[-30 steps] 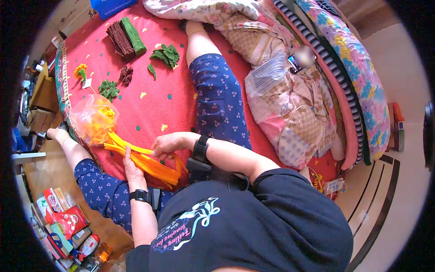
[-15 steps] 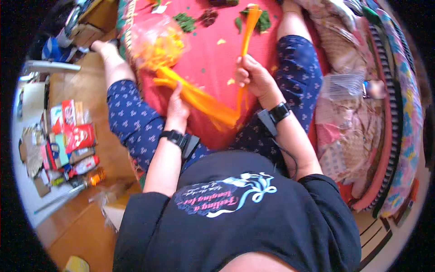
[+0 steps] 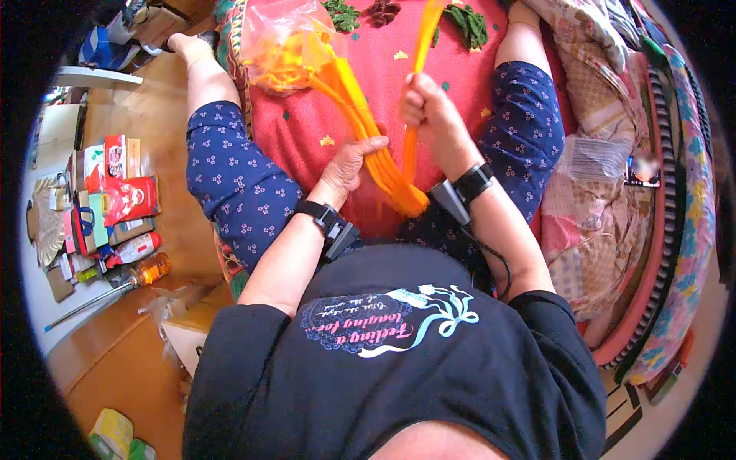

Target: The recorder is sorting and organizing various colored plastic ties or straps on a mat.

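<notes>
A long bundle of thin orange strips (image 3: 368, 126) hangs in a bend above the red bedspread (image 3: 299, 149). My left hand (image 3: 349, 167) is closed round the middle of the bundle, thumb along its top. My right hand (image 3: 435, 111), in a fist, grips a narrower length of orange strips; one end sticks up past the far edge of view and the rest drops toward the bundle's low end. Beyond the left hand, a clear plastic bag (image 3: 287, 27) lies with yellow-orange strips in and around it. The bundle's far end overlaps these.
Green bunches (image 3: 466, 27) and a dark red one (image 3: 385, 11) lie at the far side. My legs flank the work area. Folded bedding (image 3: 606, 222) and a phone (image 3: 643, 171) are on the right. Packages (image 3: 130, 199) stand on the left, by the wooden floor (image 3: 172, 253).
The bundle has swung to a steeper angle, and my left hand has moved right and nearer to me along it. My right hand has shifted slightly right and away from me.
</notes>
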Demonstrator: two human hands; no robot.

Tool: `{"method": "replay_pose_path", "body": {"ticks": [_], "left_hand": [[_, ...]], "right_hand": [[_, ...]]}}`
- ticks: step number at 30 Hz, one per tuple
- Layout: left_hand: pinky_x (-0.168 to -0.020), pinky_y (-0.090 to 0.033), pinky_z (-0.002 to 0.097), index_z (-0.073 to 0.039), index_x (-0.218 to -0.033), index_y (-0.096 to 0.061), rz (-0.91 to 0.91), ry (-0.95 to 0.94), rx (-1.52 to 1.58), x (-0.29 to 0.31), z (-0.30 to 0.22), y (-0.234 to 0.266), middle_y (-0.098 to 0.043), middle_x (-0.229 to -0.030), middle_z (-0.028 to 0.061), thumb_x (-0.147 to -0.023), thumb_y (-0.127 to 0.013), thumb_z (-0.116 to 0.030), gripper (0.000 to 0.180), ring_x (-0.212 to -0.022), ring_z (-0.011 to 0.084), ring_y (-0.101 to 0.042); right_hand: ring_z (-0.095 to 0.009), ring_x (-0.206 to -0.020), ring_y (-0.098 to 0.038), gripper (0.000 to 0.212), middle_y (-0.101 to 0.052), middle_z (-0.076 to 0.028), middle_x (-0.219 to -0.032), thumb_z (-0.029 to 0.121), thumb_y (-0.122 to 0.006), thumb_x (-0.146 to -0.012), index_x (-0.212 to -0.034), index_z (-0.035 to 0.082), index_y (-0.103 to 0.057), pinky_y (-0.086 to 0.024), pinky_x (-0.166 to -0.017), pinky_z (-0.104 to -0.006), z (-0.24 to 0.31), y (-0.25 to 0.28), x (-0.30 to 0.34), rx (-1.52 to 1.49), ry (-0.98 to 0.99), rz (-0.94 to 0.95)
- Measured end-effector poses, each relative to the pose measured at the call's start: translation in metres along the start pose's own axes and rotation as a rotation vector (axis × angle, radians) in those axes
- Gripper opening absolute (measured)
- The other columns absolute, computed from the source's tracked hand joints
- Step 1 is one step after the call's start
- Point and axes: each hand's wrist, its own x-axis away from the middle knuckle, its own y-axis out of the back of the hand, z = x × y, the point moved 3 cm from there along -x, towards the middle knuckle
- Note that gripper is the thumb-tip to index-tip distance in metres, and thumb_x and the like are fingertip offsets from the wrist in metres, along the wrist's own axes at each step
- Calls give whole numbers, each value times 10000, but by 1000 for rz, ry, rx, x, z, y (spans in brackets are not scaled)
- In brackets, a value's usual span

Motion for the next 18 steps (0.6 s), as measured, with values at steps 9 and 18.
{"method": "replay_pose_path", "body": {"ticks": [9, 18], "left_hand": [[-692, -459, 275, -46, -898, -606, -43, -122, -357, 22, -50, -19, -608, -784, 34, -731, -640, -171, 211, -753, 150, -585], [-739, -468, 258, -69, -1033, -534, -184, -407, -135, 18, -78, -42, -588, -894, 28, -794, -604, -242, 303, -802, 145, -578]], "right_hand": [[-55, -520, -403, 147, -428, 14, -613, 210, -550, -862, -854, 88, -469, -345, -439, -214, 24, -2, 9, 710, 204, -216], [-450, -859, -526, 426, -544, -258, -791, 252, -701, -719, -895, 31, -382, -453, -602, -415, -19, -51, 77, 1318, 169, -18]]}}
